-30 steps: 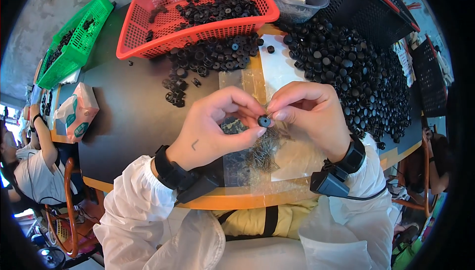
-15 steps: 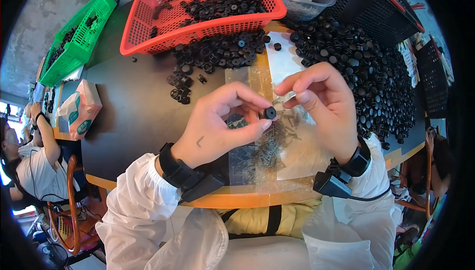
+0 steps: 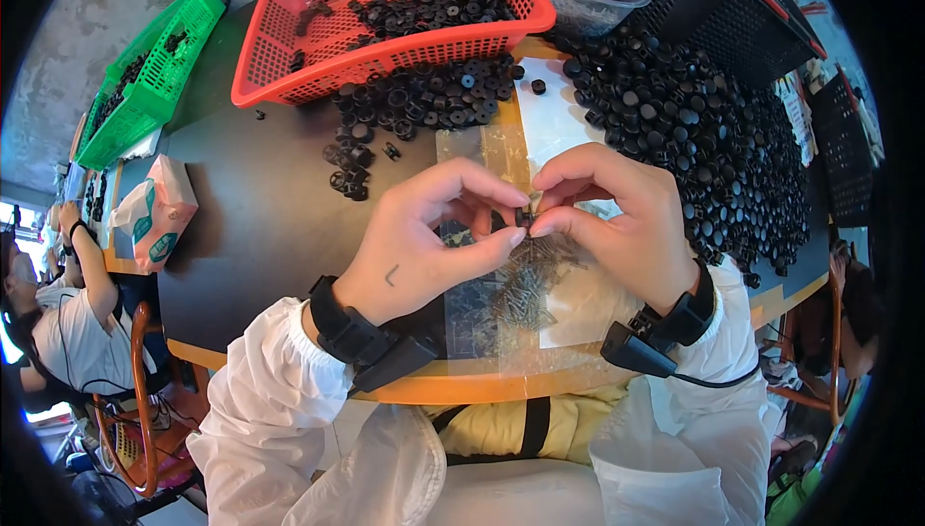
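Observation:
My left hand (image 3: 424,242) and my right hand (image 3: 617,218) meet fingertip to fingertip above the table's front edge. Between them sits a small black round part (image 3: 521,218), pinched from both sides, with a thin metal piece at it. Just below the fingers lies a heap of small metal screws (image 3: 525,285) on a clear plastic sheet (image 3: 501,333). Both wrists carry black bands over white sleeves.
A red basket (image 3: 289,44) of black round parts stands at the back, with loose ones (image 3: 424,102) spilled before it. A big pile of black parts (image 3: 703,131) fills the right. A green basket (image 3: 145,73), a tissue pack (image 3: 154,213) and another person (image 3: 48,304) are left.
My hands have drawn closer together again around the small black part, and the view has shifted slightly. The part stays pinched between the fingertips.

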Demonstrator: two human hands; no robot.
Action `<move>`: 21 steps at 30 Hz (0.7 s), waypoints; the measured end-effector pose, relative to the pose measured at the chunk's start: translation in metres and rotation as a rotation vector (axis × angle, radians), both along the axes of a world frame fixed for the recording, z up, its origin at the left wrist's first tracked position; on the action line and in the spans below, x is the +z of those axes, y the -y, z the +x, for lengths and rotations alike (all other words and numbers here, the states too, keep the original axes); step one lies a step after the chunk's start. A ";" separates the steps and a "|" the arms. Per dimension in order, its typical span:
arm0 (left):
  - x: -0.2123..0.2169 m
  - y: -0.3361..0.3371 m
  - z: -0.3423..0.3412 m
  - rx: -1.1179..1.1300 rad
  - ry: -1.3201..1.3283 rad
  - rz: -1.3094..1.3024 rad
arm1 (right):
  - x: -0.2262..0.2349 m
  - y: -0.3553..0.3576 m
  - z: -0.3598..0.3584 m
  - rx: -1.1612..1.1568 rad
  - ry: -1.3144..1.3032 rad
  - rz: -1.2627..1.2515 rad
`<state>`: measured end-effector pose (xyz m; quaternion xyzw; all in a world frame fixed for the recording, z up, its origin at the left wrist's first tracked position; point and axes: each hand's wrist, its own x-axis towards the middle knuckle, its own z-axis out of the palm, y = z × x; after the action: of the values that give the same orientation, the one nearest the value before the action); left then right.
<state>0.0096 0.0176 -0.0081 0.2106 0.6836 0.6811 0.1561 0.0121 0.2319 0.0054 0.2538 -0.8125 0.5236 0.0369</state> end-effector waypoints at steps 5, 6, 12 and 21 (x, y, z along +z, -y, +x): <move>-0.004 0.003 -0.001 -0.006 -0.046 -0.074 | -0.001 -0.001 -0.002 0.030 0.022 0.053; -0.004 0.002 -0.002 -0.009 -0.090 -0.113 | 0.000 -0.003 -0.002 0.039 0.029 0.067; -0.004 0.002 -0.001 -0.021 -0.102 -0.155 | 0.002 -0.005 0.000 0.046 0.005 0.107; -0.001 -0.001 0.001 0.001 -0.011 -0.124 | 0.003 -0.004 0.001 0.045 0.007 0.087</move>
<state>0.0109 0.0188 -0.0091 0.2040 0.7255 0.6363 0.1648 0.0130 0.2362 0.0081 0.2717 -0.8286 0.4893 0.0113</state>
